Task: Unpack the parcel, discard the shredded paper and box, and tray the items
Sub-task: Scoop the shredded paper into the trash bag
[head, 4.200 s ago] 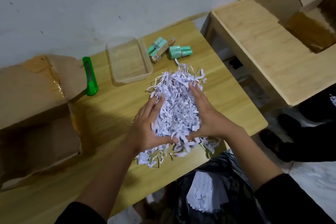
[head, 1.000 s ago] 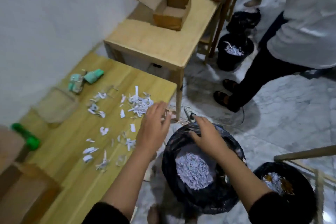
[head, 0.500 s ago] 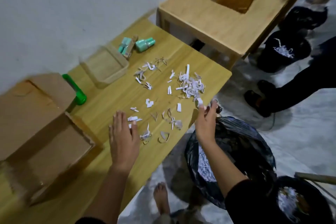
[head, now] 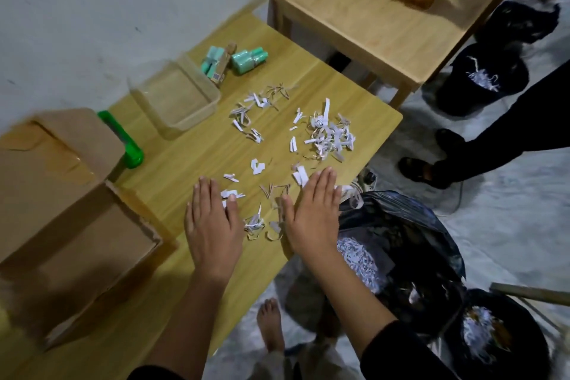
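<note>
While most of the shredded paper already sits in the black bin bag (head: 398,244) beside the worktop (head: 191,163), loose scraps (head: 328,136) are scattered over the wood, so the step in hand looks like the clean-up of the leftover shreds. The left hand (head: 211,225) lies palm down near the front edge, fingers (head: 205,191) extended and held close together, holding nothing. The right hand (head: 311,213) is also flat and palm down at the worktop's right edge, just above the bag's mouth, its fingers (head: 324,182) straight and together, empty as well. A few strips lie between the two hands, and the thickest cluster lies farther back toward the right corner.

The open cardboard box (head: 71,225) stands at the left end of the worktop, not yet discarded. A green utility knife (head: 123,140) lies just beside its flap. The clear plastic tray (head: 175,99) sits behind the scraps and appears to hold nothing, while the mint-green items (head: 234,60) lie just beyond it, near the wall, still untrayed.

The next move probably calls for sweeping or raking the scraps toward the right edge and into the bag, keeping them together so none fall to the floor. The light strips will likely scatter if pushed fast. After that, the box and the items remain.
</note>
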A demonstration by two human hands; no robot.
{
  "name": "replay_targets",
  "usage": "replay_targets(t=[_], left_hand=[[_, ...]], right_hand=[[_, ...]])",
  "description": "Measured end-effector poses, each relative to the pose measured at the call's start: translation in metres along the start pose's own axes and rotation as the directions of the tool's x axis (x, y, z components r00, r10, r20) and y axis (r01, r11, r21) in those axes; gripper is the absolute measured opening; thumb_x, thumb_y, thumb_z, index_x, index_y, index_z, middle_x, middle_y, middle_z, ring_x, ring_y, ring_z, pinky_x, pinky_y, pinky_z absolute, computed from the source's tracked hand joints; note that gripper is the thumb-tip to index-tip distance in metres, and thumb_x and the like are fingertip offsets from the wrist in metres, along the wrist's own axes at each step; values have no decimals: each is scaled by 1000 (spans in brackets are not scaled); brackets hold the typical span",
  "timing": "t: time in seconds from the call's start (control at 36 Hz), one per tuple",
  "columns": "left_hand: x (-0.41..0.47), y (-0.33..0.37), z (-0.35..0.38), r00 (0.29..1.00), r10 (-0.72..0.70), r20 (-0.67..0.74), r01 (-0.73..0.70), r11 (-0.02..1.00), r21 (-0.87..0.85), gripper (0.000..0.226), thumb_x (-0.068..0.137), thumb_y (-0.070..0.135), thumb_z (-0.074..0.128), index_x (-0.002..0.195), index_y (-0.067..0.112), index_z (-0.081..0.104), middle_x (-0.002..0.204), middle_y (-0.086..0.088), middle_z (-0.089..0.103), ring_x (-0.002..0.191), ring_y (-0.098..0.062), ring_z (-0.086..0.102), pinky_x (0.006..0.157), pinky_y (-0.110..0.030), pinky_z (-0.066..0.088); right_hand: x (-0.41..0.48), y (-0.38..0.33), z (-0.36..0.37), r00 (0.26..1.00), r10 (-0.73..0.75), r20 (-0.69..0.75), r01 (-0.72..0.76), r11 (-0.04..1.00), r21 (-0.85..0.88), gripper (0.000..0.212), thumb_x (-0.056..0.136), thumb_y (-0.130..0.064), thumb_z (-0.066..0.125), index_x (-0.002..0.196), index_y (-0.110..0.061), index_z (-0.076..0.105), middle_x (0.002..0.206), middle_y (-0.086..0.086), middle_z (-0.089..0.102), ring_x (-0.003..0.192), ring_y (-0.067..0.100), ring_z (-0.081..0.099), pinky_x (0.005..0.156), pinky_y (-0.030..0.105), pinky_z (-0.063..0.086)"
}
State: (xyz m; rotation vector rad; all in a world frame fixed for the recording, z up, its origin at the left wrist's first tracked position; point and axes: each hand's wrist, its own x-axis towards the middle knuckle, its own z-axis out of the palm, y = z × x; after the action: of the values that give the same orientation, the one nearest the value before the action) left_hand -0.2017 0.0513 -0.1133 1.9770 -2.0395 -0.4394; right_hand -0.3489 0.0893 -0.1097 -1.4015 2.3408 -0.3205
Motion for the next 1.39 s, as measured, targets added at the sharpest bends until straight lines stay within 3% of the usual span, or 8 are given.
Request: replay_targets(t=[0.25,0.47,0.75,0.83,0.97,1.14,1.28,1.39], left_hand=[[17,-13,-6,997,60,39,-57,995,-76,60,94,45,21,144,13,33,155,-2,21,144,-15,15,117,-37,14],[17,-24,-13,999,-24,-32,16,969,-247,55,95,34,19,141,8,36,154,-3,26,143,-11,15,117,-30,8],[19,-29,-6,998,-33,-53,22,978,-206,52,97,30,21,142,7,35,153,-5,27,143,-13,18,116,-28,8],[20,-28,-6,997,-47,-66,30,970,-243,51,97,29,22,141,7,36,152,-5,30,142,-13,21,116,-29,11],[21,-30,-7,994,-73,-77,50,961,-272,51,97,27,22,140,6,37,151,-5,32,142,-14,22,116,-29,13],[21,-27,-7,994,-77,-78,56,967,-248,50,96,25,24,139,5,38,151,-6,32,142,-15,23,116,-32,14],[25,-30,-12,997,-61,-46,54,989,-139,45,98,20,29,141,10,37,155,-2,23,143,-14,17,114,-35,17],[34,-20,-11,998,-62,0,62,993,-99,46,99,21,32,144,10,32,156,-1,18,144,-14,13,116,-35,13]], right_hand=[[39,-27,-9,994,-108,23,103,981,166,77,96,-52,24,147,-4,-9,156,11,-19,143,19,-22,116,33,-13],[-14,-50,29,924,-382,-12,382,922,66,72,94,-52,24,146,-10,-5,155,3,-13,143,14,-20,118,34,-11],[38,-49,8,957,-283,-62,283,959,-3,58,98,-40,19,149,-14,12,159,5,4,145,15,-8,116,33,-10],[37,-58,2,910,-413,-18,413,911,-16,58,94,-38,13,147,-16,22,158,6,14,147,21,2,117,36,-4],[28,-71,19,736,-658,158,672,738,-56,48,92,-29,30,136,-16,46,146,4,43,139,22,33,114,38,18],[44,-49,8,835,-530,149,543,838,-58,56,91,-29,20,140,-12,39,151,6,35,142,22,25,118,43,19],[38,-40,-14,883,-463,-82,462,886,-35,51,96,-32,25,145,-17,29,155,5,23,145,18,12,117,33,2],[32,-12,-27,950,-210,-230,227,973,51,57,97,-39,22,149,-22,7,157,-4,-2,145,10,-8,119,30,-3]])
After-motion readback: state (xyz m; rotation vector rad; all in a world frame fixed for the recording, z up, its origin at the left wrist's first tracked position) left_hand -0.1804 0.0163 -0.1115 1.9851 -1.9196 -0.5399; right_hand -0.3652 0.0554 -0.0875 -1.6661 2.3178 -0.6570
